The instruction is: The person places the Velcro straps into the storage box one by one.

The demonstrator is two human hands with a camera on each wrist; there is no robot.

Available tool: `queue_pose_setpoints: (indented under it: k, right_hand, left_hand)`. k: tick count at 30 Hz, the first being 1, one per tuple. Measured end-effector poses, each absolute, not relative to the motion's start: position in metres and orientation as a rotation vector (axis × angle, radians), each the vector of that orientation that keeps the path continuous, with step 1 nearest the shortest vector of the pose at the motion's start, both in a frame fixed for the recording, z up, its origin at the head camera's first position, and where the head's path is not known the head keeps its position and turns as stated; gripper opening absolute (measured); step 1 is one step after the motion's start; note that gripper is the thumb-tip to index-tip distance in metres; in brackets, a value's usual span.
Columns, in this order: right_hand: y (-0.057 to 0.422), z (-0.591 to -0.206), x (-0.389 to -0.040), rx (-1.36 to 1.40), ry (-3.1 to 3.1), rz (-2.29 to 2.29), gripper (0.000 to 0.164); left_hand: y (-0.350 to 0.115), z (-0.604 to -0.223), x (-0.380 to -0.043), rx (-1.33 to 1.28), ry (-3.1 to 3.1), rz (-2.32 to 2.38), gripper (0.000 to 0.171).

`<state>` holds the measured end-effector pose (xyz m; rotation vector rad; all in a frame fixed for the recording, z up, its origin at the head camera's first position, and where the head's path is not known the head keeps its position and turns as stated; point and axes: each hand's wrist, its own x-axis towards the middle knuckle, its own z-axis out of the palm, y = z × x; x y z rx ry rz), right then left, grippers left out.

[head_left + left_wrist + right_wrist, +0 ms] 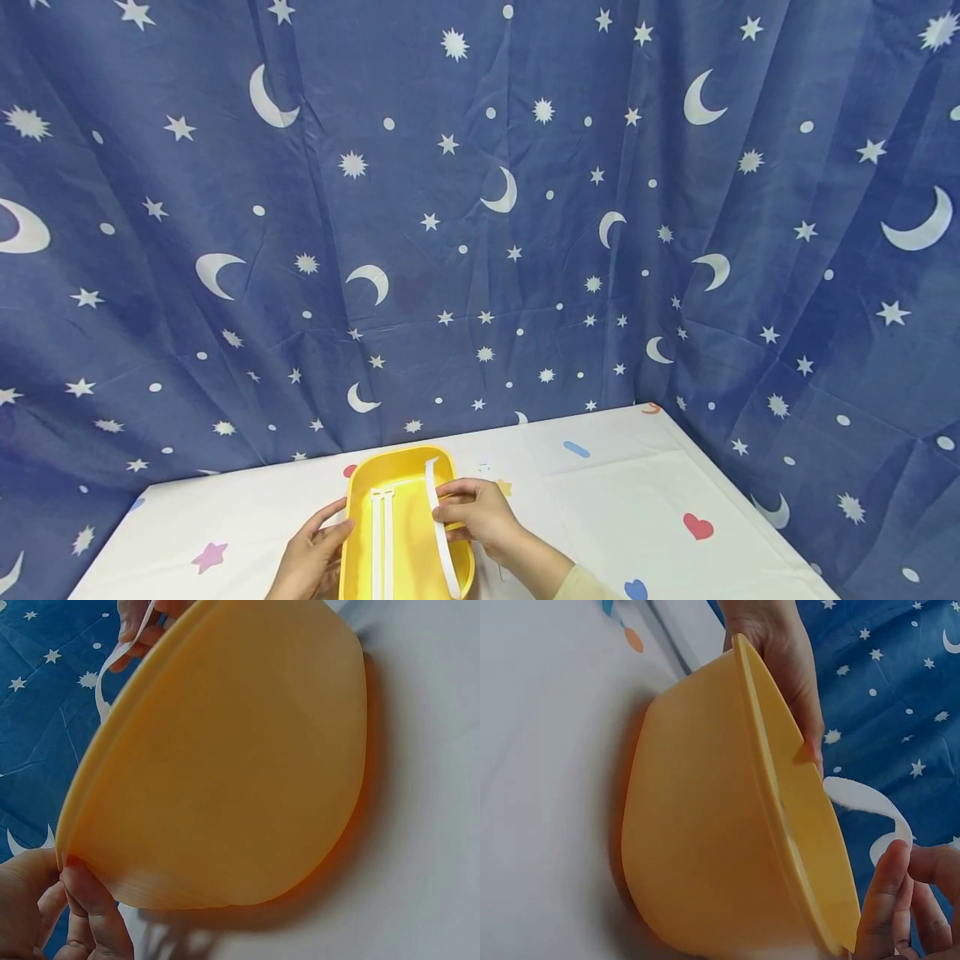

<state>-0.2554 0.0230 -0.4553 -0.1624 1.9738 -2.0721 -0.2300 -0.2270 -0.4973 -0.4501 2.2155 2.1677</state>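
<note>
A yellow plastic bin (414, 537) with rounded corners stands at the table's front edge in the head view. My left hand (309, 557) holds its left side; in the left wrist view the thumb and fingers pinch the bin's rim. Over the bin's right side, my right hand (486, 518) pinches a loose white strap (442, 542) between thumb and fingers. The right wrist view shows this strap (862, 796) curving from the bin's rim to the fingertips. Two more white straps (377, 542) run side by side along the bin's inside. The bin's near end is cut off.
A white tablecloth (600, 517) printed with coloured shapes covers the table. Behind it and to the right hangs a blue curtain (420, 208) with white moons and stars.
</note>
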Motion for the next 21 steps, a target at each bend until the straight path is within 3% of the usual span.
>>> queue_pose_setpoints:
  k: [21]
  right_hand:
    - [-0.016, -0.459, -0.253, -0.106, 2.051, -2.056, 0.022]
  left_hand:
    - [-0.228, -0.498, -0.23, -0.454, 2.217, 2.161, 0.058]
